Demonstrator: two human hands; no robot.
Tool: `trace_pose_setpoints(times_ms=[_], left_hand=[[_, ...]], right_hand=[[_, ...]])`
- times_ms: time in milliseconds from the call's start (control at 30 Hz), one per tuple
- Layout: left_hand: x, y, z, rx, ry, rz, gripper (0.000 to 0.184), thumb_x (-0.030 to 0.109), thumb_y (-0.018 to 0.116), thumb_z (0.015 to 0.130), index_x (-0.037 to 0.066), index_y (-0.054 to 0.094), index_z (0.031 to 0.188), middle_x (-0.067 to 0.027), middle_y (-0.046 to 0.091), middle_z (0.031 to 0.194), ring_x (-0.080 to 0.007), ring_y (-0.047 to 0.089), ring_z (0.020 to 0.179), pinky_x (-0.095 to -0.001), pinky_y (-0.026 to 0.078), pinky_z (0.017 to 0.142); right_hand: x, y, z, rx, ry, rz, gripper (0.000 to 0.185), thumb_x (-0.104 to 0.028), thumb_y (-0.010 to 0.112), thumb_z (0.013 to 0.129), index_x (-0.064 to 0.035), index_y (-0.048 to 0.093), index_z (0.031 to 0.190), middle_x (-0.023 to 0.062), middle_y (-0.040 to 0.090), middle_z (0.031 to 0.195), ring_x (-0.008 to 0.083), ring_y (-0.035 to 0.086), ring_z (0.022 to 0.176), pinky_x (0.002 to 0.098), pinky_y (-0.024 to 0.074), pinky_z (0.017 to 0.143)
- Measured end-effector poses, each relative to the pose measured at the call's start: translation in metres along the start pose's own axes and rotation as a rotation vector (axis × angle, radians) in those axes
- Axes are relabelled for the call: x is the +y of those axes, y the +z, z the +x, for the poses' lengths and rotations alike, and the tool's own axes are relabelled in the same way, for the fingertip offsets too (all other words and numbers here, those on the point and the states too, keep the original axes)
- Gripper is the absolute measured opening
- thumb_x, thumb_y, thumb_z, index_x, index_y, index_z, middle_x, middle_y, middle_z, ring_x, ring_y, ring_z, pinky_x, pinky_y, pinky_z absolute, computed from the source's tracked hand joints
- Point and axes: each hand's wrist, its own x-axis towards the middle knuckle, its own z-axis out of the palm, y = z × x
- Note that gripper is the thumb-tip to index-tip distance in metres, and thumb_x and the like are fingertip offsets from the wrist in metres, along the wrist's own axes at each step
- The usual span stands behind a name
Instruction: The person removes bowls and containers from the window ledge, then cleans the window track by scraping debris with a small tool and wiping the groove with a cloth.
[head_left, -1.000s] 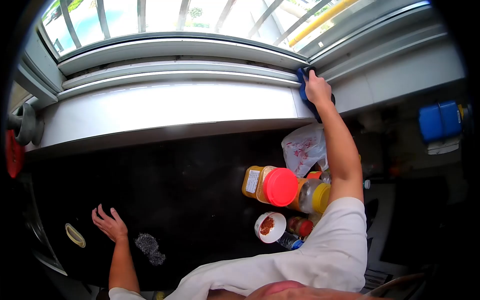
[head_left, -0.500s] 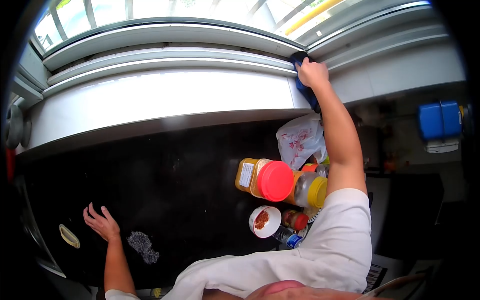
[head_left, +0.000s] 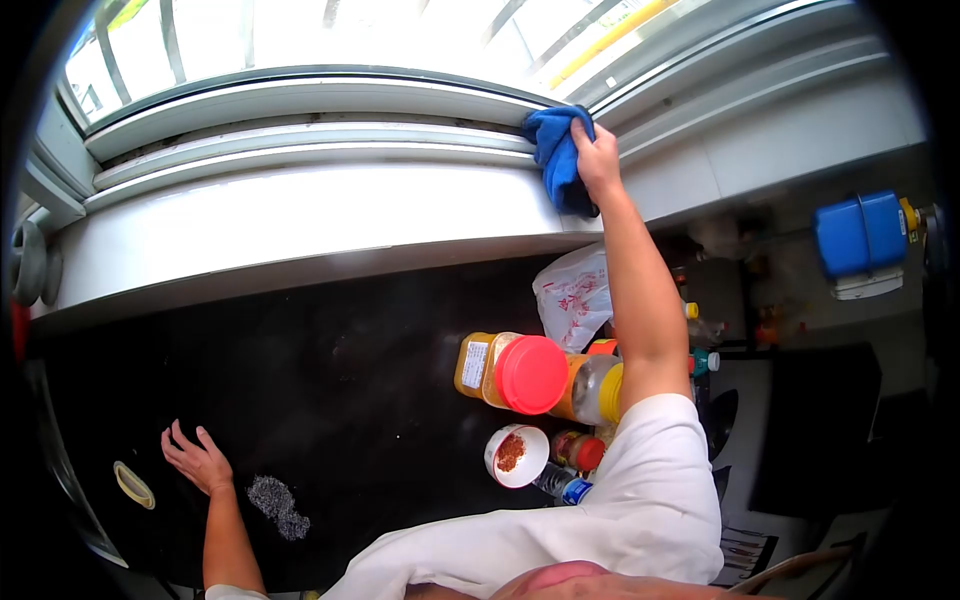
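My right hand point(head_left: 598, 163) grips a blue cloth point(head_left: 556, 150) at the right corner of the window track point(head_left: 330, 140). The cloth's lower end hangs over the white sill point(head_left: 330, 215). My left hand point(head_left: 198, 460) rests on the black countertop point(head_left: 330, 400) with its fingers apart and nothing in it. Just right of that hand lies a grey scouring mesh point(head_left: 278, 506). On its left is a small oval cream-coloured object point(head_left: 134, 485).
Near my right arm stand a red-lidded jar point(head_left: 530, 374), a yellow-lidded jar point(head_left: 596, 388), a plastic bag point(head_left: 575, 298), a white bowl point(head_left: 517, 456) with red flakes, a small jar point(head_left: 577, 450) and a bottle point(head_left: 563, 484). A blue box point(head_left: 860, 235) is at the far right.
My right hand has moved left with the cloth, which now shows more of its blue surface beside the hand. My left hand remains spread on the countertop. The view has shifted slightly.
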Motion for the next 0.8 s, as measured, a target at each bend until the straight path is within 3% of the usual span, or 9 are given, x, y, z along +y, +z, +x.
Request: trace_pose_setpoints(times_ms=[67, 100, 200, 300, 367, 567, 600, 700, 800], left_hand=[[-0.001, 0.001, 0.003, -0.002, -0.001, 0.004, 0.045, 0.029, 0.053, 0.096, 0.009, 0.047, 0.136, -0.0155, 0.038, 0.14, -0.0352, 0.036, 0.131, -0.0473, 0.033, 0.109], [-0.001, 0.0, 0.003, -0.01, -0.005, 0.005, 0.045, 0.029, 0.053, 0.096, 0.009, 0.047, 0.136, -0.0155, 0.038, 0.14, -0.0352, 0.036, 0.131, -0.0474, 0.033, 0.109], [0.001, -0.006, 0.001, -0.032, -0.013, 0.004, 0.045, 0.029, 0.053, 0.096, 0.009, 0.047, 0.136, -0.0155, 0.038, 0.141, -0.0354, 0.036, 0.131, -0.0474, 0.032, 0.109], [0.001, -0.002, 0.002, -0.018, -0.006, -0.005, 0.046, 0.029, 0.052, 0.096, 0.009, 0.046, 0.136, -0.0156, 0.038, 0.141, -0.0356, 0.036, 0.131, -0.0473, 0.032, 0.109], [-0.001, -0.001, 0.002, -0.011, 0.002, -0.007, 0.046, 0.029, 0.052, 0.096, 0.009, 0.046, 0.137, -0.0158, 0.038, 0.141, -0.0357, 0.036, 0.131, -0.0472, 0.032, 0.109], [-0.002, -0.002, 0.002, -0.015, 0.014, -0.001, 0.046, 0.03, 0.051, 0.097, 0.009, 0.045, 0.137, -0.016, 0.037, 0.142, -0.0356, 0.035, 0.132, -0.0472, 0.032, 0.11], [-0.002, -0.002, 0.001, -0.019, 0.008, 0.002, 0.046, 0.03, 0.051, 0.097, 0.009, 0.045, 0.137, -0.0161, 0.037, 0.142, -0.0356, 0.035, 0.133, -0.0472, 0.032, 0.11], [-0.001, -0.002, 0.001, -0.003, 0.009, 0.008, 0.045, 0.03, 0.052, 0.097, 0.009, 0.046, 0.136, -0.0165, 0.038, 0.141, -0.0363, 0.036, 0.131, -0.0475, 0.033, 0.108], [-0.003, 0.0, 0.0, 0.022, 0.035, 0.011, 0.045, 0.031, 0.052, 0.097, 0.009, 0.047, 0.136, -0.0166, 0.038, 0.14, -0.0366, 0.037, 0.131, -0.0476, 0.034, 0.108]], right_hand=[[-0.029, -0.003, 0.007, 0.201, 0.166, 0.262, 0.036, -0.03, 0.058, 0.1, 0.006, 0.064, 0.096, 0.0048, 0.064, 0.084, 0.0125, 0.056, 0.076, 0.0281, 0.0475, 0.07], [-0.051, -0.01, 0.009, 0.335, 0.189, 0.359, 0.036, -0.029, 0.056, 0.101, 0.0068, 0.061, 0.102, 0.009, 0.066, 0.09, 0.0146, 0.06, 0.076, 0.0309, 0.0508, 0.071], [-0.06, -0.06, 0.023, 0.419, 0.048, 0.471, 0.041, -0.028, 0.053, 0.102, 0.0117, 0.059, 0.109, 0.0136, 0.068, 0.097, 0.0221, 0.068, 0.079, 0.0327, 0.0563, 0.072], [-0.081, -0.096, 0.015, 0.556, 0.029, 0.498, 0.046, -0.031, 0.053, 0.101, 0.0119, 0.056, 0.118, 0.0182, 0.065, 0.111, 0.0267, 0.067, 0.095, 0.0361, 0.0555, 0.082], [-0.09, -0.108, 0.005, 0.598, -0.05, 0.502, 0.045, -0.031, 0.054, 0.1, 0.0112, 0.058, 0.115, 0.0177, 0.066, 0.108, 0.0265, 0.067, 0.093, 0.0355, 0.0559, 0.081], [-0.12, -0.122, -0.021, 0.794, -0.174, -0.032, 0.036, -0.024, 0.059, 0.097, 0.0104, 0.064, 0.104, 0.0137, 0.068, 0.094, 0.0224, 0.067, 0.074, 0.0347, 0.056, 0.068], [-0.118, -0.122, -0.021, 0.76, -0.145, 0.183, 0.03, -0.019, 0.062, 0.095, 0.0107, 0.064, 0.103, 0.0111, 0.067, 0.09, 0.0208, 0.065, 0.067, 0.0344, 0.055, 0.064], [-0.1, -0.127, -0.016, 0.755, 0.098, 0.509, 0.027, -0.016, 0.063, 0.093, 0.0101, 0.064, 0.102, 0.0098, 0.066, 0.089, 0.0212, 0.065, 0.068, 0.0341, 0.0553, 0.064], [-0.077, -0.124, -0.023, 0.861, 0.096, 0.595, 0.029, -0.017, 0.064, 0.094, 0.0095, 0.063, 0.105, 0.0112, 0.066, 0.094, 0.0221, 0.066, 0.075, 0.0358, 0.056, 0.067]])
